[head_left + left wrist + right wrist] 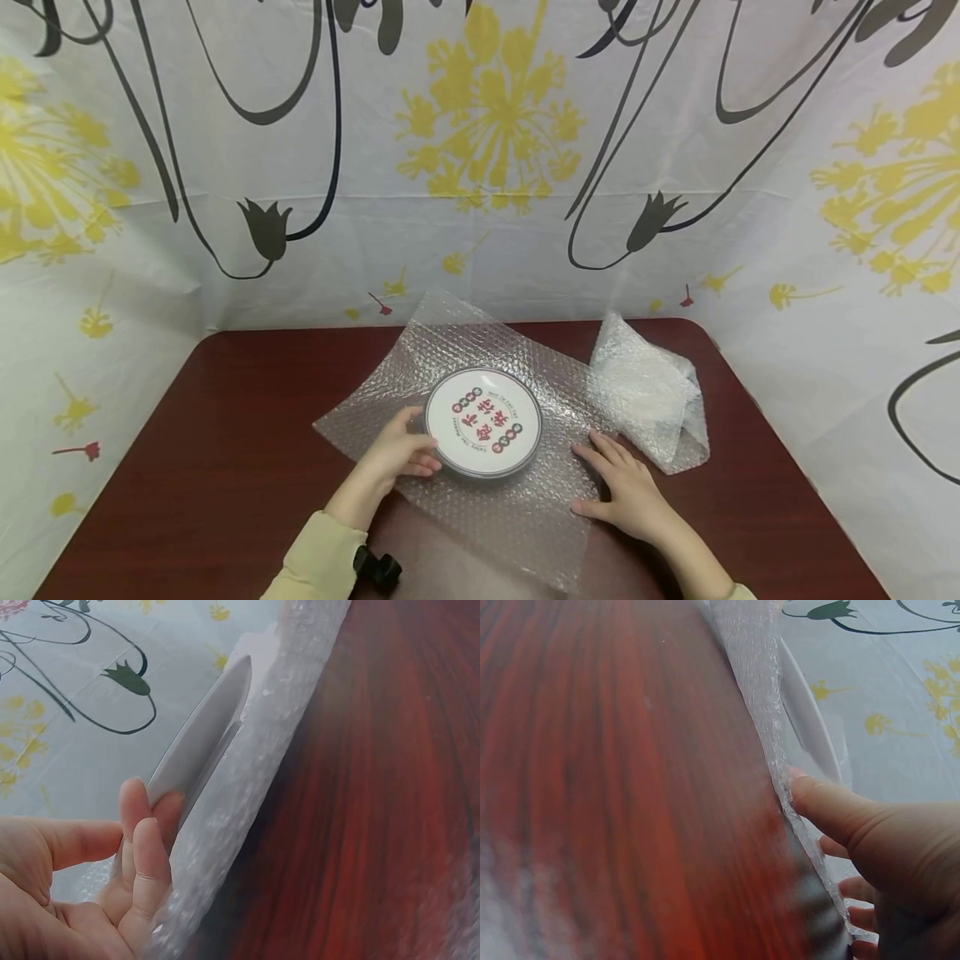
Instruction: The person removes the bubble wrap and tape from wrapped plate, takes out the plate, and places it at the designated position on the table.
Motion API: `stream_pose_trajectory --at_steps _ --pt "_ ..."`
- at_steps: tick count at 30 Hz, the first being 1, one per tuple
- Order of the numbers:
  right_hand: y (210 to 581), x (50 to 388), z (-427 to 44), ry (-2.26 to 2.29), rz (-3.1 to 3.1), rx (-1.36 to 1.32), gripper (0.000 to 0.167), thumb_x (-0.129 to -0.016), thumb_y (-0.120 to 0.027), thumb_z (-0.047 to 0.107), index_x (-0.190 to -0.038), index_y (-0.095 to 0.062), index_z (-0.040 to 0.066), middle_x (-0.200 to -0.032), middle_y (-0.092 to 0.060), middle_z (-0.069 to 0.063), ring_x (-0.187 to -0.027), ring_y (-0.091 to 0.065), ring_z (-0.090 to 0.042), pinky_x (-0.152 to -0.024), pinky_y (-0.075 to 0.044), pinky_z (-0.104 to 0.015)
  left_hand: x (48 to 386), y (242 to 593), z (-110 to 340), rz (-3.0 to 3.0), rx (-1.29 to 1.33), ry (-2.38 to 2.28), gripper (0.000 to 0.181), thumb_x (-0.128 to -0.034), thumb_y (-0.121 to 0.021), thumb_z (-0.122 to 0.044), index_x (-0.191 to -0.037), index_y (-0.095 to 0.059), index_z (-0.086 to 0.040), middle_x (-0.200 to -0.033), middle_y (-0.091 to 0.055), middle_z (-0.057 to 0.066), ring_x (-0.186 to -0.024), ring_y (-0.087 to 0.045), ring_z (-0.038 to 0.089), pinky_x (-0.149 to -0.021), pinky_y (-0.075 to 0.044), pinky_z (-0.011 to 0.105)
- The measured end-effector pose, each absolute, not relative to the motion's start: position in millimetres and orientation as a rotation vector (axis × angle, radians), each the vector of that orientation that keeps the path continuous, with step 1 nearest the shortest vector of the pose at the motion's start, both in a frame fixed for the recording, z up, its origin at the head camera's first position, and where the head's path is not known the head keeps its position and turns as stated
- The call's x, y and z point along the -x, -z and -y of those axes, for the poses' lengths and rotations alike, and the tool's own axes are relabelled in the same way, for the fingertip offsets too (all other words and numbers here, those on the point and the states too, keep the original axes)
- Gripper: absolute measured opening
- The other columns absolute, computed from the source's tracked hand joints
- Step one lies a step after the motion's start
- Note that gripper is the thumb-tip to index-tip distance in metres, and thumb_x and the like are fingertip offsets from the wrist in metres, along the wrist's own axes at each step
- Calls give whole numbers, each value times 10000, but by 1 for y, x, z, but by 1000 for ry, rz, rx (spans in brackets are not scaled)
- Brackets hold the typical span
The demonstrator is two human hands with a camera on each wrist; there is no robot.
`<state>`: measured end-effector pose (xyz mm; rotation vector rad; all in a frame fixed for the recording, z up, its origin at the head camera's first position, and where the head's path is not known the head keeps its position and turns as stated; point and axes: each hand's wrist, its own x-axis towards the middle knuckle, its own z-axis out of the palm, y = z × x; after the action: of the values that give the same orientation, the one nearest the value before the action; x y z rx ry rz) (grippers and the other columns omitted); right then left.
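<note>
A round white plate (483,423) with red characters and small dark and red dots lies on a sheet of bubble wrap (480,517), set cornerwise on the table. My left hand (402,447) grips the plate's left rim. In the left wrist view the plate (202,735) stands out from between the fingers and thumb of that hand (112,877). Spread fingers of my right hand (626,487) touch the sheet to the right of the plate. The right wrist view has its thumb at the edge of the bubble wrap (757,690).
A wrapped bundle in bubble wrap (648,396) lies at the right rear of the dark red wooden table (225,467). Behind and beside the table hangs a white cloth (360,167) printed with yellow and grey flowers. A black strap (377,569) sits at the left wrist.
</note>
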<state>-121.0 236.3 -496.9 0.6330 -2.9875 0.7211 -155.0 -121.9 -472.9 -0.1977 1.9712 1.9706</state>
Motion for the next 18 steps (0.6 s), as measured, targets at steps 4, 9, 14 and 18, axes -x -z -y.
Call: stream_pose_trajectory --at_steps 4,9,14,18 --pt "497 121 -237 -722 2986 -631 802 -732 -734 579 -1373 -531 142 -1472 -366 -191 -1332 -301 -432 -931 -299 -710 155 470 128 -1988 231 -1985 725 -850 -585 28 -1471 -211 27 -723 -607 142 -554 -637 194 -534 -562 311" --pt "498 120 -237 -741 2990 -628 812 -730 -745 562 -1382 -521 134 -1483 -347 -192 -1342 -284 -427 -938 -282 -712 154 466 137 -1992 282 -2008 698 -858 -581 32 -1466 -238 16 -695 -621 134 -555 -639 200 -530 -559 308" --pt "498 120 -236 -750 2992 -629 818 -726 -751 556 -1383 -520 127 -1489 -338 -193 -1343 -280 -427 -932 -281 -717 152 462 146 -1984 307 -2039 689 -861 -572 41 -1465 -240 14 -674 -625 125 -550 -639 191 -532 -558 296" --pt "497 120 -237 -748 3005 -630 820 -731 -746 558 -1391 -511 134 -1498 -325 -186 -1350 -269 -418 -945 -273 -714 151 460 156 -1967 320 -2074 707 -868 -561 47 -1474 -197 20 -667 -617 111 -542 -634 170 -536 -559 286"
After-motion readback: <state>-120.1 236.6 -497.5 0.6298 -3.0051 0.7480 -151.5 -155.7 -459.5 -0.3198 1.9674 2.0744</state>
